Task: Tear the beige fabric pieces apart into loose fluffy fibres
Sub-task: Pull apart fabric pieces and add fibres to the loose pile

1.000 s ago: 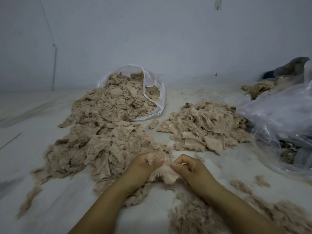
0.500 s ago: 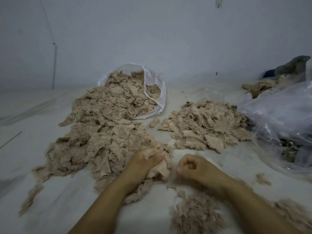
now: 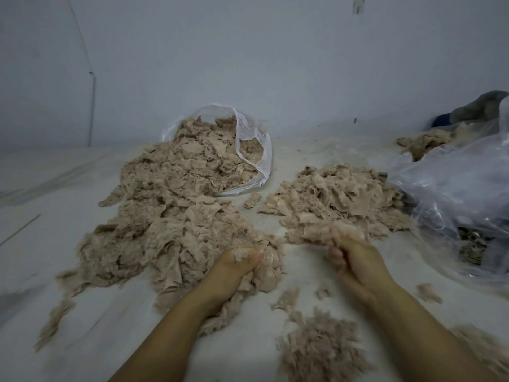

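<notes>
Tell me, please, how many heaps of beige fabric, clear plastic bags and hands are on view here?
Heaps of beige fabric: 3, the large heap, the right heap and the fluffy fibre heap.
Clear plastic bags: 2, the far bag and the right bag.
Hands: 2, the left hand and the right hand.
Total: 7.

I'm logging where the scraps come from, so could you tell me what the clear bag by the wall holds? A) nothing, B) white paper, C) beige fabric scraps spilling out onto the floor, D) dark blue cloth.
C: the bag lies on its side with its mouth open, and beige scraps run out of it in one pile across the floor toward the left hand.
</notes>
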A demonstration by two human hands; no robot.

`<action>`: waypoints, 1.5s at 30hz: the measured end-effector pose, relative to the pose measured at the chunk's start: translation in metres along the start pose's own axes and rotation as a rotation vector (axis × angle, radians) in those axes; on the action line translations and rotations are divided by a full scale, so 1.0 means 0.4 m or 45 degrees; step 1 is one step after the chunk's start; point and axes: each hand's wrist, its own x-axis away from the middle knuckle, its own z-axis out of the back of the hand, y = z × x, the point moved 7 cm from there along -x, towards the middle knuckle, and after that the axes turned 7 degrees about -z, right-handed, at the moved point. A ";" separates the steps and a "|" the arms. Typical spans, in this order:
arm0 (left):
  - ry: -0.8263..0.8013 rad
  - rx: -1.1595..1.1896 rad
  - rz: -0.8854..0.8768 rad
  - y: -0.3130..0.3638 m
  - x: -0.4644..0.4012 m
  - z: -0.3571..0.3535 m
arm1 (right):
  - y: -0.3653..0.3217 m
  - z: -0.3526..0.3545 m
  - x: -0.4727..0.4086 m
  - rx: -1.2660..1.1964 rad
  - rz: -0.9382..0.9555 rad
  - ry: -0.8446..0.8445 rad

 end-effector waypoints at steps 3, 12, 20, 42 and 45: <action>0.117 0.011 0.001 -0.011 -0.004 0.006 | 0.033 -0.007 0.000 -0.151 -0.227 -0.094; 0.141 -0.086 -0.247 0.021 -0.010 -0.040 | 0.157 -0.129 0.059 1.032 -0.162 -0.263; -0.029 -0.735 -0.031 -0.040 -0.039 0.050 | 0.125 -0.091 0.052 0.887 -0.208 -0.222; 0.188 -0.099 0.110 -0.050 -0.038 -0.023 | 0.121 -0.087 0.047 0.350 -0.150 -0.253; 0.329 0.140 0.215 -0.074 -0.037 0.005 | 0.123 -0.078 0.037 0.408 -0.168 -0.175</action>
